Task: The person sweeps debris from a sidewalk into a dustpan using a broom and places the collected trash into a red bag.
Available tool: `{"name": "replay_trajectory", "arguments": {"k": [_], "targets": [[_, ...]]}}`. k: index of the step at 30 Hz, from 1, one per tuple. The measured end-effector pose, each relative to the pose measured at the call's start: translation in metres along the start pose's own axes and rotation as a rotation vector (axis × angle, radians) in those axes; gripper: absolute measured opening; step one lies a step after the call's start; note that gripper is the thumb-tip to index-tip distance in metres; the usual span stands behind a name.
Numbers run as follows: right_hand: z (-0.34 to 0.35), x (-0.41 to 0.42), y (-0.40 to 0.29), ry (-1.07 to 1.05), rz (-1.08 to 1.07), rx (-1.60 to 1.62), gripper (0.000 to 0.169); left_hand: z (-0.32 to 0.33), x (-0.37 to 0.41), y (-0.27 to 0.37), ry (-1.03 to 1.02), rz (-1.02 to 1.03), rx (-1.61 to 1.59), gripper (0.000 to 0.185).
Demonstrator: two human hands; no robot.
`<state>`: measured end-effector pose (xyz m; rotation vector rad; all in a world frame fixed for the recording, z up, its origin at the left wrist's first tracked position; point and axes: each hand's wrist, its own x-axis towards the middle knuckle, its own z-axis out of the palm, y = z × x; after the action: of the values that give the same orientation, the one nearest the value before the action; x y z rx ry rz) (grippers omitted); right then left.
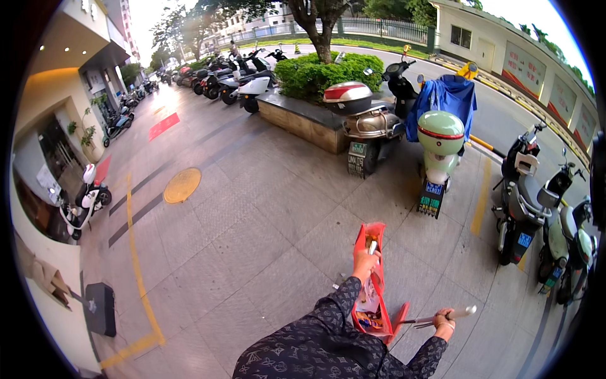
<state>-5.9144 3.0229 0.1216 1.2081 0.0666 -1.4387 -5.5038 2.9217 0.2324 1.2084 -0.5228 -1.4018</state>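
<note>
My left hand (pixel 365 265) grips a pale-tipped handle (pixel 372 247) above a long, open red litter container (pixel 361 237). Loose wrappers and other litter (pixel 370 316) lie inside it, partly covered by my hand and sleeve. Off to the right, my right hand (pixel 444 322) is closed around a long-handled tool (pixel 461 312) with a pale end. Thin metal rods run from that fist toward a flat red piece (pixel 398 321) beside the container's near end. Whether the rods and the red piece form one tool, I cannot tell. Small pale scraps (pixel 337 286) lie on the paving left of the container.
Parked scooters (pixel 440 142) stand ahead, one under a blue cover (pixel 440 97), with more scooters (pixel 525 199) at right. A stone planter (pixel 303 121) holds a hedge and tree. A yellow manhole cover (pixel 182 185), a black base (pixel 100 309) and a white scooter (pixel 85 203) are leftward.
</note>
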Motion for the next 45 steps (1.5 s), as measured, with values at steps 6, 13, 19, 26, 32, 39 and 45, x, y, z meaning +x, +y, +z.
{"name": "replay_trajectory", "arguments": {"k": [6, 13, 19, 26, 32, 39, 45], "targets": [[-0.025, 0.04, 0.005, -0.009, 0.304, -0.128, 0.021, -0.025, 0.022, -0.056, -0.071, -0.082, -0.046, 0.01], [-0.061, 0.053, 0.056, -0.056, -0.031, -0.742, 0.026, -0.037, 0.032, -0.084, -0.069, -0.335, -0.067, 0.012], [-0.081, 0.096, 0.06, -0.117, 0.074, -1.167, 0.019, -0.022, 0.022, -0.094, -0.08, -0.442, -0.005, 0.018], [-0.061, 0.107, 0.059, -0.233, -0.042, -1.482, 0.017, -0.014, 0.019, -0.106, -0.122, -0.42, 0.13, 0.019], [-0.072, 0.099, 0.079, -0.009, 0.239, -1.06, 0.019, -0.028, 0.02, -0.119, -0.159, -0.476, 0.207, 0.021], [-0.098, 0.108, 0.136, 0.14, 0.15, -0.974, 0.029, -0.015, 0.013, -0.109, -0.347, -0.498, 0.166, 0.033], [-0.101, 0.054, 0.226, -0.147, -0.057, -1.506, 0.033, 0.009, 0.004, -0.099, -0.314, -0.545, 0.257, 0.022]]}}
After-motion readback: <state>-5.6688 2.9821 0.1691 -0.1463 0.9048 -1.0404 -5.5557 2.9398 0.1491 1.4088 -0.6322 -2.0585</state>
